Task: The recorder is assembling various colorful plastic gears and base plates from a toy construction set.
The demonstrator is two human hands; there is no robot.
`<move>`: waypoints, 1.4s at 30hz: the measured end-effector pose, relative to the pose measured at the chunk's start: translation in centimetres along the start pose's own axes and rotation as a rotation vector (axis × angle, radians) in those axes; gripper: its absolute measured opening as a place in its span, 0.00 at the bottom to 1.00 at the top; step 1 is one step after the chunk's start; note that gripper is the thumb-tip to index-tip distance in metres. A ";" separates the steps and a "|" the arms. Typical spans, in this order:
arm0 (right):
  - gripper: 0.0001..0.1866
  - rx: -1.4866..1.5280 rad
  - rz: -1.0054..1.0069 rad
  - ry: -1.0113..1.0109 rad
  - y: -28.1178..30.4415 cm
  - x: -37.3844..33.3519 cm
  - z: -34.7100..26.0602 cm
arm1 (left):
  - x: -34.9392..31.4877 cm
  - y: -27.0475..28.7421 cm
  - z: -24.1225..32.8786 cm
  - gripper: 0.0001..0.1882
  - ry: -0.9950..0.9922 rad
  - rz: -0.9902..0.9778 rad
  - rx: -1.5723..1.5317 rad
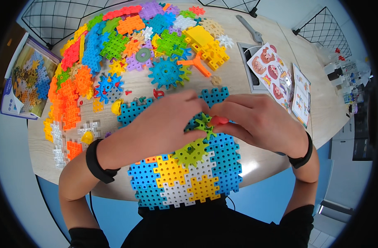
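My left hand (162, 118) and my right hand (261, 120) meet over a board of joined plastic plates (172, 171) in blue, teal, yellow and white. Between the thumb and fingers of my left hand is a small lime-green gear (204, 127), partly covered. My right hand pinches a small red plastic piece (222, 120) beside that gear; its shape is mostly hidden. Just below, a larger lime-green gear (191, 153) sits on the board. The board's near edge reaches the table edge by my body, and my hands cover much of its far half.
Many coloured gears and plates (114, 45) are heaped along the left and back. A teal gear (166, 72) and an orange three-armed piece (196, 64) lie beyond my hands. A box (29, 78) stands far left; a sticker sheet (269, 68) and a booklet (300, 93) lie right.
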State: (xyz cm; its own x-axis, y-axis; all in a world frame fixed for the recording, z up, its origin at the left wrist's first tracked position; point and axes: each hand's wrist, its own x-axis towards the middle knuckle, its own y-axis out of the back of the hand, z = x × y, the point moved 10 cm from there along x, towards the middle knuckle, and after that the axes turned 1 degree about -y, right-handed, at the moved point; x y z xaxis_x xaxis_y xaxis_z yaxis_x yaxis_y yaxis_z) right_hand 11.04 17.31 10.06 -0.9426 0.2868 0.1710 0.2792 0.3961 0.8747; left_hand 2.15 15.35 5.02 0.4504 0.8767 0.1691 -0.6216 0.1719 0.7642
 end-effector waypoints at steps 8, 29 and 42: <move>0.18 -0.051 -0.005 -0.054 0.0 0.6 0.4 | 1.2 2.1 0.6 0.14 0.050 0.056 -0.147; 0.11 -0.080 0.058 -0.030 1.5 0.6 -0.5 | 1.3 1.1 0.5 0.13 0.106 0.123 -0.244; 0.08 0.012 -0.010 -0.060 1.1 0.3 0.1 | 1.6 1.1 0.4 0.12 0.207 0.060 -0.246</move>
State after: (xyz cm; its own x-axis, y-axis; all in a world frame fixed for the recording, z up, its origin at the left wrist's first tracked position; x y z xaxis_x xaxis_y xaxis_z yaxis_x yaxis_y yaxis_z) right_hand 11.04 17.90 11.06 -0.9327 0.3347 0.1342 0.2723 0.4096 0.8707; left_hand 2.46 16.79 6.35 0.2842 0.9569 0.0601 -0.7908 0.1985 0.5790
